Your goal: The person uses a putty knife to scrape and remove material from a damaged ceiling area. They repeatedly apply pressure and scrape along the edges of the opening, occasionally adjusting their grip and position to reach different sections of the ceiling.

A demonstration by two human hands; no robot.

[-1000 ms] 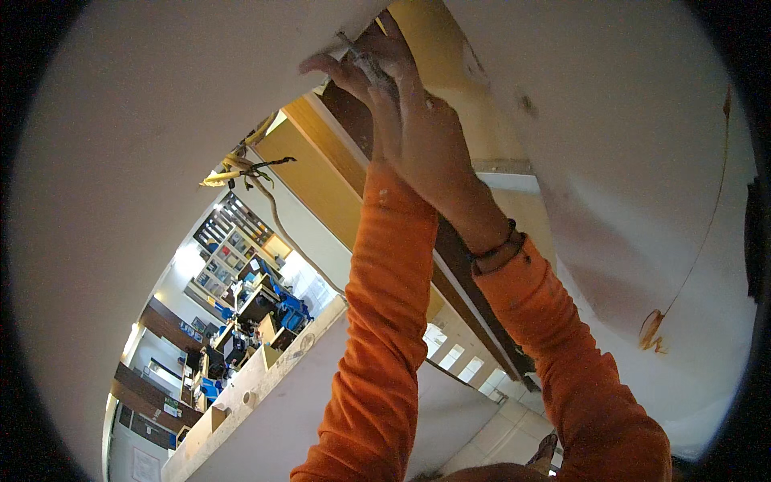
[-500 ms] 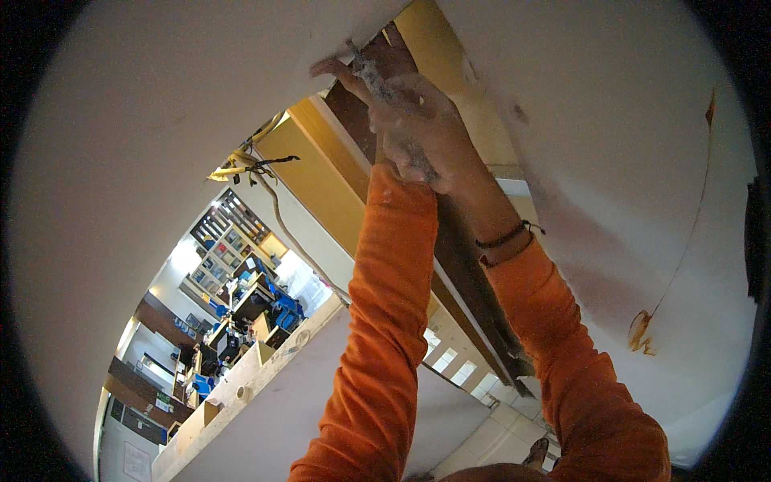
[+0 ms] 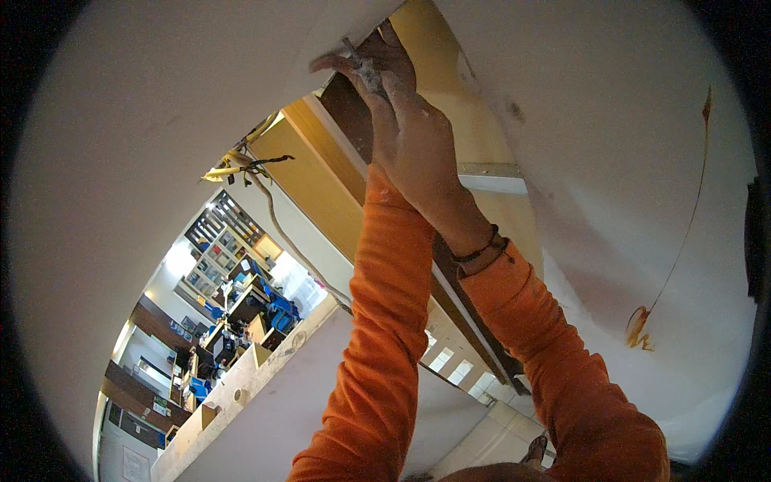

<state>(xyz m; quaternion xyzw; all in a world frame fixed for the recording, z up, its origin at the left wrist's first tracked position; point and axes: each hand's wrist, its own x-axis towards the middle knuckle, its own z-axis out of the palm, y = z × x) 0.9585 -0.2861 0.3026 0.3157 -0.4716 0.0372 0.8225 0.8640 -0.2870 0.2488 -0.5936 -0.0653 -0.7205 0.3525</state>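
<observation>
Both my hands are raised to the edge of the white ceiling panel [image 3: 201,80]. My left hand [image 3: 393,58] is farther up, its thumb stretched out along the panel and its fingers bent behind a thin, dusty grey metal rod [image 3: 348,46]. The rod tilts up against the panel between that thumb and the fingers. Below and partly in front of it, my right hand [image 3: 422,140] has its fingers closed at the rod's lower, whitened end. Its wrist carries a dark cord bracelet [image 3: 482,245]. The rod's exact kind is unclear, and the fingers partly hide it.
Yellow and black wires [image 3: 241,167] hang from the panel's edge at left. A brown beam [image 3: 345,116] runs behind my arms, beside a tan board [image 3: 301,173]. On the right, a thin string [image 3: 683,233] dangles by the white surface. An office with blue chairs [image 3: 279,309] lies below left.
My right hand has shifted up and left toward the rod's end, its wrist unbending. The left hand stays near the panel's edge. The view has moved slightly.
</observation>
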